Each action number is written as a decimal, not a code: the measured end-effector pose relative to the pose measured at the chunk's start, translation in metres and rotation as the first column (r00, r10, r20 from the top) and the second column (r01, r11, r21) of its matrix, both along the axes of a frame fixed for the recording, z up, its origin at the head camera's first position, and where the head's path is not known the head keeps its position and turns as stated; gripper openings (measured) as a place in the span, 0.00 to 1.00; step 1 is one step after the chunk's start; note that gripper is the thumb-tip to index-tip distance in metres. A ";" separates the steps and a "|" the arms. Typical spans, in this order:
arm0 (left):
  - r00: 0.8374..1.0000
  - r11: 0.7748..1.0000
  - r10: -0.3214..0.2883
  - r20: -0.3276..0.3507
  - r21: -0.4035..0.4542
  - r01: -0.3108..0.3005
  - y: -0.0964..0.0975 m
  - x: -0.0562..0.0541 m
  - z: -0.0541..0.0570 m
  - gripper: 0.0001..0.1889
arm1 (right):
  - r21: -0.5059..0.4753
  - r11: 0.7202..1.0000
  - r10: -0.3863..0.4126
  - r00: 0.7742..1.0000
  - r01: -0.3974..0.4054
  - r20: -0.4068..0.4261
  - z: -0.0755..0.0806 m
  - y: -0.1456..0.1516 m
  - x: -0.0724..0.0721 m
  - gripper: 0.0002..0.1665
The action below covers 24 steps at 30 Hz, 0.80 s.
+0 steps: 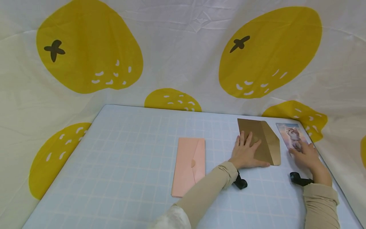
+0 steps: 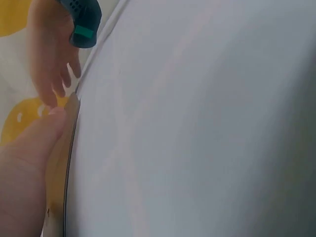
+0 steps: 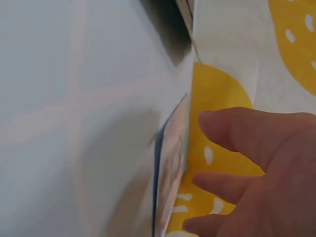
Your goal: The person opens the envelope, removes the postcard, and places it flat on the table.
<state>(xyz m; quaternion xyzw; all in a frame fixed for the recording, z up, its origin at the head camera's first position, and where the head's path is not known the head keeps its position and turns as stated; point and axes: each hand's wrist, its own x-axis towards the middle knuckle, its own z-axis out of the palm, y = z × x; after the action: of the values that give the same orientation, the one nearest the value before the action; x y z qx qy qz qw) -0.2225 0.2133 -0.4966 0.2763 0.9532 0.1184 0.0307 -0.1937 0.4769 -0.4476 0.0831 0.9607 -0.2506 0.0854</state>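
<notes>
A gold-brown envelope (image 1: 258, 140) lies near the table's back right, its pointed flap unfolded toward the right. My left hand (image 1: 246, 151) rests on it with the fingers spread; in the left wrist view the thumb (image 2: 37, 138) lies along the envelope (image 2: 61, 168). Right of the envelope is a card with a kitten picture (image 1: 292, 133). Over the card's near end my right hand (image 1: 308, 156) reaches out. From the right wrist, its fingers (image 3: 222, 186) look extended and apart from the card (image 3: 173, 153), gripping nothing.
Pink envelopes (image 1: 187, 165), seemingly stacked, lie on the pale blue gridded table (image 1: 123, 165), left of my left forearm. A white curtain (image 1: 180, 47) with yellow fruit shapes hangs behind the table. The table's right edge runs close by my right hand.
</notes>
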 end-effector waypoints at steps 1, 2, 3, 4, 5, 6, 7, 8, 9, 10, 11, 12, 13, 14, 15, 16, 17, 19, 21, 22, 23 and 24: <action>1.000 1.000 -0.005 0.020 0.029 0.004 -0.002 0.000 0.002 0.52 | -0.019 1.000 -0.007 1.000 0.007 -0.011 0.002 0.000 0.000 0.48; 0.999 0.998 -0.011 0.046 0.065 0.008 -0.005 0.000 0.005 0.51 | -0.034 0.999 -0.014 1.000 0.013 -0.022 0.003 -0.001 0.000 0.48; 0.997 0.994 -0.020 0.079 0.108 0.011 -0.008 0.000 0.008 0.50 | -0.055 0.998 -0.013 0.999 0.011 -0.032 0.006 -0.002 0.001 0.49; 0.993 0.988 -0.031 0.116 0.152 0.013 -0.011 -0.001 0.012 0.48 | -0.077 0.997 -0.023 0.999 0.020 -0.033 0.010 -0.004 0.001 0.49; 0.987 0.981 -0.048 0.155 0.192 0.017 -0.014 -0.002 0.016 0.46 | -0.099 0.995 -0.029 0.999 0.025 -0.034 0.014 -0.007 0.002 0.49; 0.979 0.973 -0.069 0.192 0.232 0.023 -0.018 -0.003 0.021 0.45 | -0.119 0.993 -0.034 0.999 0.029 -0.037 0.018 -0.010 0.003 0.50; 0.970 0.965 -0.093 0.223 0.260 0.032 -0.021 -0.005 0.025 0.43 | -0.132 0.991 -0.036 0.998 0.030 -0.044 0.023 -0.014 0.004 0.50; 0.964 0.958 -0.124 0.237 0.283 0.054 -0.025 -0.008 0.030 0.42 | -0.136 0.990 -0.033 0.998 0.026 -0.053 0.027 -0.017 0.005 0.49; 0.958 0.950 -0.157 0.241 0.300 0.081 -0.029 -0.012 0.034 0.40 | -0.141 0.990 -0.030 0.998 0.021 -0.063 0.031 -0.020 0.005 0.49; 0.953 0.944 -0.188 0.237 0.312 0.109 -0.034 -0.015 0.039 0.39 | -0.143 0.989 -0.031 0.997 0.020 -0.072 0.035 -0.024 0.006 0.49; 0.949 0.936 -0.220 0.228 0.322 0.139 -0.039 -0.019 0.045 0.38 | -0.148 0.989 -0.030 0.996 0.018 -0.079 0.039 -0.027 0.006 0.49; 0.944 0.928 -0.247 0.217 0.334 0.166 -0.044 -0.023 0.051 0.37 | -0.145 0.989 -0.024 0.995 0.010 -0.093 0.042 -0.031 0.006 0.49; 0.941 0.921 -0.269 0.207 0.342 0.188 -0.049 -0.025 0.058 0.37 | -0.144 0.990 -0.012 0.993 -0.004 -0.114 0.045 -0.034 0.006 0.48; 0.937 0.912 -0.288 0.198 0.355 0.206 -0.054 -0.027 0.065 0.36 | -0.140 0.990 -0.002 0.991 -0.017 -0.133 0.048 -0.038 0.007 0.48; 0.933 0.905 -0.304 0.192 0.365 0.220 -0.060 -0.028 0.072 0.36 | -0.139 0.990 0.014 0.987 -0.036 -0.159 0.051 -0.042 0.007 0.47; 0.929 0.898 -0.315 0.193 0.377 0.226 -0.066 -0.029 0.080 0.36 | -0.134 0.989 0.034 0.981 -0.060 -0.189 0.055 -0.046 0.008 0.46; 0.926 0.894 -0.326 0.190 0.382 0.236 -0.072 -0.028 0.087 0.35 | -0.124 0.989 0.052 0.975 -0.081 -0.218 0.058 -0.052 0.009 0.45; 0.922 0.889 -0.343 0.178 0.377 0.258 -0.085 -0.026 0.100 0.35 | -0.100 0.988 0.088 0.957 -0.120 -0.277 0.065 -0.063 0.011 0.44; 0.919 0.883 -0.364 0.152 0.369 0.289 -0.099 -0.023 0.110 0.35 | -0.089 0.985 0.110 0.942 -0.145 -0.316 0.072 -0.076 0.013 0.43; 0.918 0.882 -0.370 0.146 0.366 0.297 -0.106 -0.021 0.114 0.35 | -0.079 0.985 0.119 0.935 -0.154 -0.335 0.076 -0.083 0.015 0.43; 0.917 0.880 -0.377 0.130 0.359 0.311 -0.113 -0.019 0.118 0.36 | -0.077 0.984 0.123 0.930 -0.159 -0.347 0.079 -0.089 0.016 0.43; 0.917 0.878 -0.382 0.117 0.356 0.321 -0.120 -0.018 0.121 0.36 | -0.076 0.982 0.134 0.921 -0.173 -0.366 0.082 -0.095 0.018 0.43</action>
<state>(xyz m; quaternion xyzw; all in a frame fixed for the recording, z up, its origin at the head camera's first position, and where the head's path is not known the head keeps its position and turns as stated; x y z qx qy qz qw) -0.2401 0.0928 -0.3751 0.4345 0.8465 0.2933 0.0928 -0.1756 0.3814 -0.3659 -0.0443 0.9489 -0.3049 -0.0681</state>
